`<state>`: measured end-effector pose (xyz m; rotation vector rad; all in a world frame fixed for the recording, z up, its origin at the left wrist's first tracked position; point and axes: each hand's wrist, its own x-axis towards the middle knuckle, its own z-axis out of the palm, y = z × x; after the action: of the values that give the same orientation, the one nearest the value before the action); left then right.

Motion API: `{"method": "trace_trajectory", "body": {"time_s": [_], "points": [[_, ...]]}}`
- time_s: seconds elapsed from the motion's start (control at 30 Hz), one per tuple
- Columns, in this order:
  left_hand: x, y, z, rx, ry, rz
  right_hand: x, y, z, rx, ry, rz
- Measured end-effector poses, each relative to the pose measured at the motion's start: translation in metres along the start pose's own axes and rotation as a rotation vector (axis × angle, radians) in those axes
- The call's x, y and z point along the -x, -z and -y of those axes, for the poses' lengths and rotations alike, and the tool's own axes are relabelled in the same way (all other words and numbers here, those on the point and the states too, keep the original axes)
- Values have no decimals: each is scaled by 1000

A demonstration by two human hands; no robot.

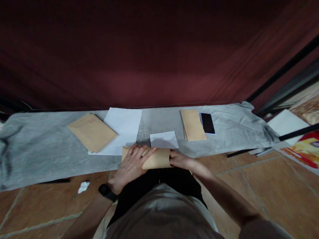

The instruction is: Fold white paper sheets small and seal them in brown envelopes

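Observation:
A brown paper envelope (pixel 160 158) lies crosswise at the near edge of the bench, close to my lap. My left hand (pixel 133 161) rests on top of its left part, palm down, with the fingers stretched out and the thumb apart. At the envelope's right end, the paper bulges open around my right hand (pixel 178 159). The fingers of that hand are inside the opening and hidden, so their grip does not show. Just beyond the envelope lies a small white sheet of paper (pixel 164 139).
Brown envelopes (pixel 92 132) lie on large white paper (pixel 125 124) at the left. More envelopes (pixel 193 125) lie beside a dark phone (pixel 207 123) at the right. Grey cloth (pixel 51 150) covers the bench, with a dark red fabric wall (pixel 156 75) behind it.

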<state>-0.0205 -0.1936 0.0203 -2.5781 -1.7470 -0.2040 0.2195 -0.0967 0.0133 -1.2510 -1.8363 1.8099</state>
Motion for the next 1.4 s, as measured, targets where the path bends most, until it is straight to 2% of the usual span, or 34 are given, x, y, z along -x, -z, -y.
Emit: {"method": "trace_trajectory", "body": {"time_s": [0.07, 0.13, 0.2, 0.23, 0.33, 0.47, 0.57, 0.77, 0.83, 0.97, 1.17, 1.4], "points": [[5, -4, 10, -1, 83, -27, -5, 15, -4, -28, 62, 49], [11, -9, 18, 4, 168, -53, -16, 27, -7, 57, 89, -127], [15, -15, 23, 8, 239, -69, -28, 35, -11, 309, 78, -386], [17, -18, 24, 10, 267, -72, -33, 36, -13, 443, 53, -476], [21, -24, 25, 20, 316, -60, -46, 32, -18, 720, -50, -588], [23, -25, 22, 38, 370, -59, -57, 19, -20, 801, -159, -635], [25, -25, 20, 40, 399, -61, -62, 17, -24, 772, -168, -665], [29, -30, 23, 57, 432, -77, -60, 26, -34, 719, 41, -618], [30, -31, 24, 60, 432, -81, -57, 25, -34, 725, 52, -640], [33, -30, 24, 34, 432, -81, -53, 13, -30, 809, -44, -685], [41, -24, 23, -7, 474, -69, -57, 0, -22, 858, -176, -619], [47, -24, 21, 12, 487, -69, -58, -4, -23, 857, -126, -644]]}}
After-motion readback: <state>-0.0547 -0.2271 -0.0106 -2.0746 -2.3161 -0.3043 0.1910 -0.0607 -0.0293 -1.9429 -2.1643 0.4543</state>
